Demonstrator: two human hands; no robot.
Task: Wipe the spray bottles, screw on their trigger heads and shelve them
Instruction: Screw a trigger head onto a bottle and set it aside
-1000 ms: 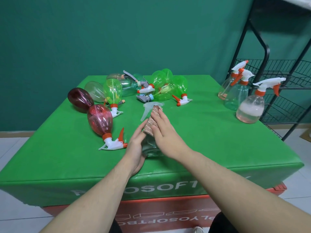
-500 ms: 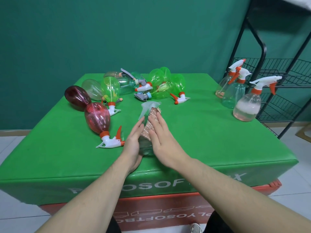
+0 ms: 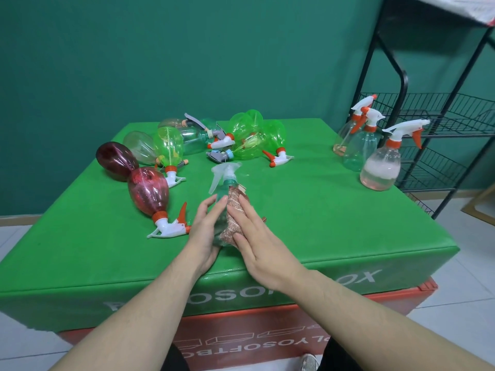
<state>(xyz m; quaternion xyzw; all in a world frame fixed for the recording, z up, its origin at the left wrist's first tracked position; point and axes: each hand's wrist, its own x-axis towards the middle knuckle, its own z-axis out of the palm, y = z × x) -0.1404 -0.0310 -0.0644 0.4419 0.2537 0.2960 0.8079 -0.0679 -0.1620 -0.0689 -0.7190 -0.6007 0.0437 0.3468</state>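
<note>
Between both hands' fingers [image 3: 214,210] stands the cloth-pressed bottle [image 3: 222,194].

A green-covered tabletop [image 3: 308,210] carries a heap of green spray bottles [image 3: 251,140] and two red bottles [image 3: 147,191] lying on their sides at the back left. Three clear spray bottles [image 3: 380,167] stand upright by its right edge.

Green tablecloth [image 3: 308,210], speckled brown cloth [image 3: 233,218]

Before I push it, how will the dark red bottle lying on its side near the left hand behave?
The dark red bottle looks empty, so it is probably light. Its rounded body lies sideways on the green table cover, so it may roll. The trigger head would likely stop a full turn.
</note>
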